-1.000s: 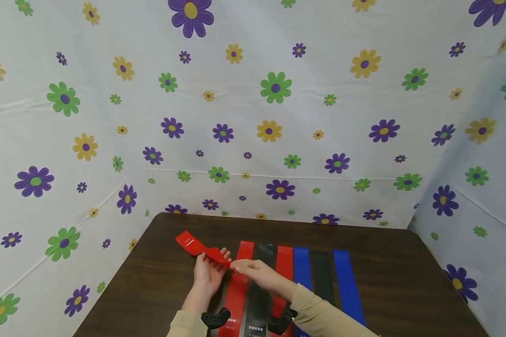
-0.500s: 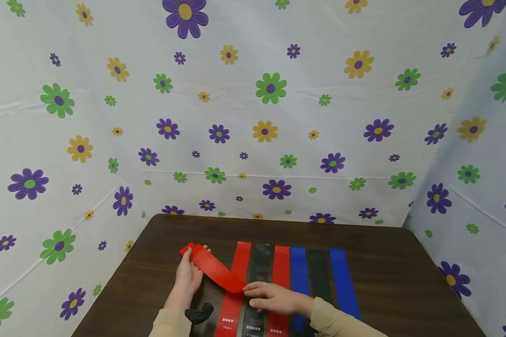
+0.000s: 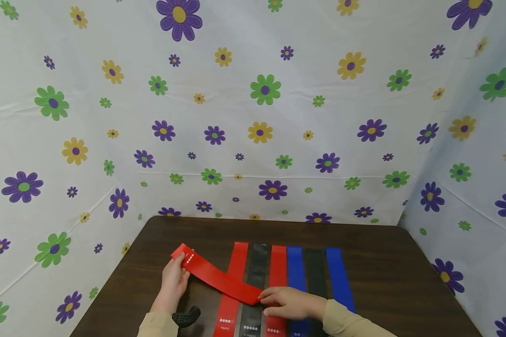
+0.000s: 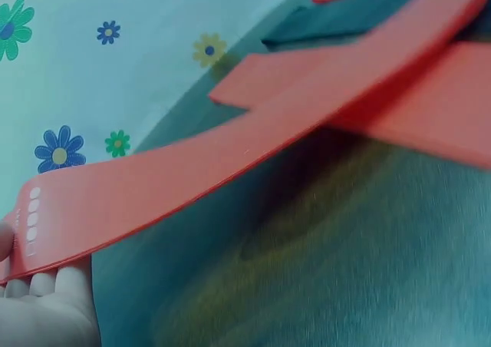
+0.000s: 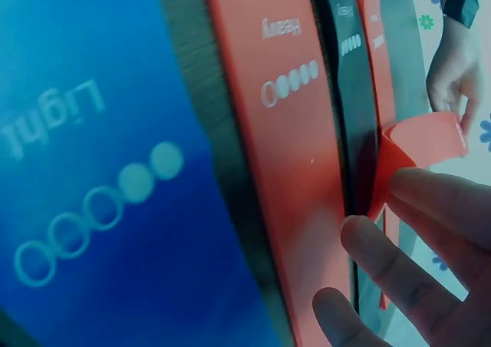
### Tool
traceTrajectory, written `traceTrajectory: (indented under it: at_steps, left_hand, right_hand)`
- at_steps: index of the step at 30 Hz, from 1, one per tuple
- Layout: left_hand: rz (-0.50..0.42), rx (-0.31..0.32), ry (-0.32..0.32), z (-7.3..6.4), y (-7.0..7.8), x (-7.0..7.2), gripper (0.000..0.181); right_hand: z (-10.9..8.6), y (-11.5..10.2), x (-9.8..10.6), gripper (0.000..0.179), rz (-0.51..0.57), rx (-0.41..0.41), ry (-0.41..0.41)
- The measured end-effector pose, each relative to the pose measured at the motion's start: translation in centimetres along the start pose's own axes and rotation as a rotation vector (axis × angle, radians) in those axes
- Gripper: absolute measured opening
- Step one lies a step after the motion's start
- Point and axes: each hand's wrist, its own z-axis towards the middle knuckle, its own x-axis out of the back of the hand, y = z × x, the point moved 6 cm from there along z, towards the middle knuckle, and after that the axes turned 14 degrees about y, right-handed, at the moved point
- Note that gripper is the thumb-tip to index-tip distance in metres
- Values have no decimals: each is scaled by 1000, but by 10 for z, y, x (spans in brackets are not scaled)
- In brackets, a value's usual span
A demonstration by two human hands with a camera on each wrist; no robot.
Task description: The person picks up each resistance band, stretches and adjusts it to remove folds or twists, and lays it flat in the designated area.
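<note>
A red resistance band stretches slantwise between my two hands, above the row of bands on the table. At its left end, by the white dots, my left hand grips it with thumb on top and fingers beneath, as the left wrist view shows for this hand. My right hand pinches the folded other end at its fingertips, over the black and red bands. In the right wrist view the fingers of that hand spread beside the folded red loop; the thumb is hidden there.
Side by side on the dark wooden table lie a red band, a black band, another red band, a blue band, a dark band and a second blue band. A flowered cloth surrounds the table.
The red band has been drawn out from a folded state to a long, nearly flat strip. My right hand has moved right and toward me with its end; my left hand has shifted left.
</note>
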Motion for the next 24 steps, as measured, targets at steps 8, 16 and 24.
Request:
traceTrajectory:
  at_steps: [8, 16, 24]
  left_hand:
    - [297, -110, 112, 2, 0, 22, 66]
    - [373, -129, 127, 5, -4, 32, 55]
    - [401, -142, 124, 5, -6, 30, 56]
  right_hand:
    - [-5, 0, -3, 45, -74, 44, 8]
    - [-8, 5, -9, 37, -38, -14, 42]
    - [2, 13, -15, 12, 93, -167, 289]
